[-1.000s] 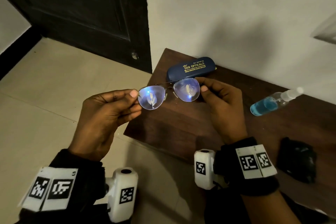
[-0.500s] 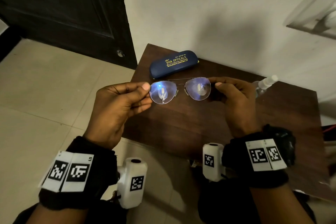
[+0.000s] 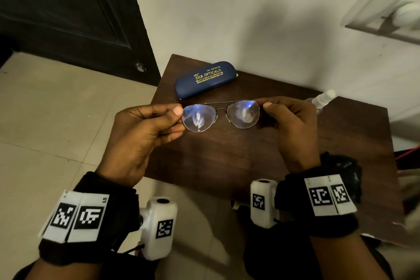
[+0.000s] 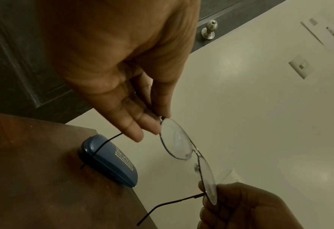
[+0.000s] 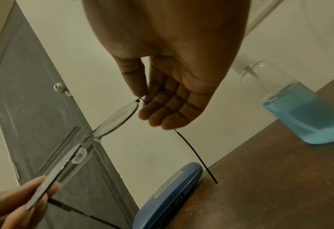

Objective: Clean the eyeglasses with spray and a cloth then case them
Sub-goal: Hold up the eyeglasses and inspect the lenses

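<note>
One pair of eyeglasses [image 3: 220, 115], thin dark metal frame, two lenses, both temple arms unfolded, being held in the air above the front part of the table [image 3: 227, 161] and apart from it; the left hand [image 3: 145, 134] is pinching the frame's left end between thumb and forefinger, the remaining fingers lying loosely curled beneath; the right hand [image 3: 288, 125] is pinching the right end in the same manner, its other fingers hanging relaxed beside the temple arm; one blue hard case [image 3: 205, 79], lying shut near the table's far left corner, behind the glasses, bearing yellow print reading "SHA OPTICALS" with smaller lines beneath that are too fine to read; one clear spray bottle [image 5: 299, 111], partly filled with blue liquid, showing at the right behind the right hand, its white nozzle [image 3: 322, 96] peeking out in the head view, no label legible; one dark bundle [image 3: 345, 166], possibly the cloth, sitting on the table behind the right wrist, mostly hidden; two wrist bands carrying black-and-white square markers, the left one lettered "LS"; one dark door [image 3: 68, 13] with a round metal stopper [image 3: 141, 67] standing at the left.
</note>
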`<state>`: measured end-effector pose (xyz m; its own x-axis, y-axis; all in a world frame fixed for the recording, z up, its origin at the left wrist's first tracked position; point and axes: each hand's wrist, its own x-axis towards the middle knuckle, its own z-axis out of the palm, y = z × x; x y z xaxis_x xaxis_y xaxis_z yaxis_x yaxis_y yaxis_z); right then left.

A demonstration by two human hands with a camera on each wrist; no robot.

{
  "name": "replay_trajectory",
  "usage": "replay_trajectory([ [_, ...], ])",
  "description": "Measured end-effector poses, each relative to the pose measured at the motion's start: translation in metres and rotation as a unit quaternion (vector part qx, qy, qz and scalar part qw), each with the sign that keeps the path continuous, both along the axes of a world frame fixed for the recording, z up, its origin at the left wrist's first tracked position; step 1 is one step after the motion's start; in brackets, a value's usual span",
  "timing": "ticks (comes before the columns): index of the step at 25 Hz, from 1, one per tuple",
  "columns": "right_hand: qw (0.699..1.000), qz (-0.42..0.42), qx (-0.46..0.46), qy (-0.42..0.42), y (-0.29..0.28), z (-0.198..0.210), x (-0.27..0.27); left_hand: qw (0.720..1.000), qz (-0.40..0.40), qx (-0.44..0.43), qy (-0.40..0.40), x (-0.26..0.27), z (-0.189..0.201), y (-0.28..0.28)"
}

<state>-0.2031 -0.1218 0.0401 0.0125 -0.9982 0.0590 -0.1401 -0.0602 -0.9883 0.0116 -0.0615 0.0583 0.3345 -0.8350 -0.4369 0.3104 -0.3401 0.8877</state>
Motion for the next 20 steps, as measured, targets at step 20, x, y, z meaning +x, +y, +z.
replay_trajectory([
  [20, 0.999, 0.014, -0.023, 0.016, 0.0001, 0.0016, 0.0026, 1.000, 0.006, 0.004, -0.028, 0.0061, 0.0044, 0.0025],
])
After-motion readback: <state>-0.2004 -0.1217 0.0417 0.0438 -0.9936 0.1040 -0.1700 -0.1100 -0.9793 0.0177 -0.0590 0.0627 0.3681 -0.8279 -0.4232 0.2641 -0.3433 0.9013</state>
